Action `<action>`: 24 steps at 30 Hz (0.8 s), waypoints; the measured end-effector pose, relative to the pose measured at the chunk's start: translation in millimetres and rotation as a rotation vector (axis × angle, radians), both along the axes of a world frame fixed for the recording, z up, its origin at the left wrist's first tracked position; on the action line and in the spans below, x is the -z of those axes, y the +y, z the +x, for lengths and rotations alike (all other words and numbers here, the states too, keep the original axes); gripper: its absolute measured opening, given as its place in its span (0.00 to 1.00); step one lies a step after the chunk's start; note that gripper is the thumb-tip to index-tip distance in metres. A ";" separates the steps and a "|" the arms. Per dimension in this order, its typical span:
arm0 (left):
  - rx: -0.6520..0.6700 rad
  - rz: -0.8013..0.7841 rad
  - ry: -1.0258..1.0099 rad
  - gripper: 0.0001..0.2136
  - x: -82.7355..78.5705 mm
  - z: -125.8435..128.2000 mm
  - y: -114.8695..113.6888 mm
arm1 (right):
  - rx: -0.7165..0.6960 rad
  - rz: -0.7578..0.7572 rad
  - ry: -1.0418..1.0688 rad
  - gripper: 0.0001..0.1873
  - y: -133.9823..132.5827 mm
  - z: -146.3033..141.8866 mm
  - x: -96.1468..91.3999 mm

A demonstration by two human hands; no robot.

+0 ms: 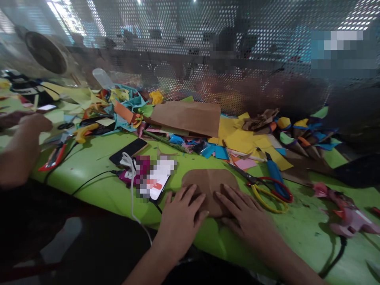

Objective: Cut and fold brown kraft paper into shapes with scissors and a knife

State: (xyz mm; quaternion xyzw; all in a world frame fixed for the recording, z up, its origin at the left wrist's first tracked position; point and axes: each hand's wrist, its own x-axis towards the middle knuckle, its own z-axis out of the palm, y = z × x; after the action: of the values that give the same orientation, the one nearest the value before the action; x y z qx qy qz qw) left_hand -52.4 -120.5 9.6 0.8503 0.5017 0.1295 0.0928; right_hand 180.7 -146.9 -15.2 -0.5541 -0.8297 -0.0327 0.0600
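Note:
A folded piece of brown paper (209, 182) lies near the front edge of the green table (97, 186). My left hand (179, 219) rests flat on the paper's near left part, fingers stretched out. My right hand (243, 215) lies flat on its near right part, fingers spread and pointing up-left. Neither hand grips anything.
Scissors with red and yellow handles (265, 190) lie right of the paper, a pink glue gun (346, 215) further right. Two phones (129, 151) with a white cable lie to the left. Coloured paper scraps and a large brown sheet (190, 116) cover the back. Another person's arm (18, 146) is at far left.

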 end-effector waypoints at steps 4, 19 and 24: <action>-0.012 0.023 -0.016 0.20 -9.1 9.9 33.5 | 0.025 -0.048 0.010 0.34 -1.5 -1.4 4.9; 0.031 -0.312 -0.192 0.10 -21.6 30.6 107.9 | 0.050 -0.081 0.377 0.32 3.3 11.5 -13.6; -0.052 -0.399 -0.730 0.11 -26.8 19.7 98.0 | 0.389 0.088 1.065 0.37 3.4 27.6 -33.5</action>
State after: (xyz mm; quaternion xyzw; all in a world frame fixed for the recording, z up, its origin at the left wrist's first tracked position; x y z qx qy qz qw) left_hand -32.7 -22.5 36.4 0.7009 0.4725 0.3248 0.4242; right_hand 208.3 -143.4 18.3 -0.6338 -0.5654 0.2064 0.4858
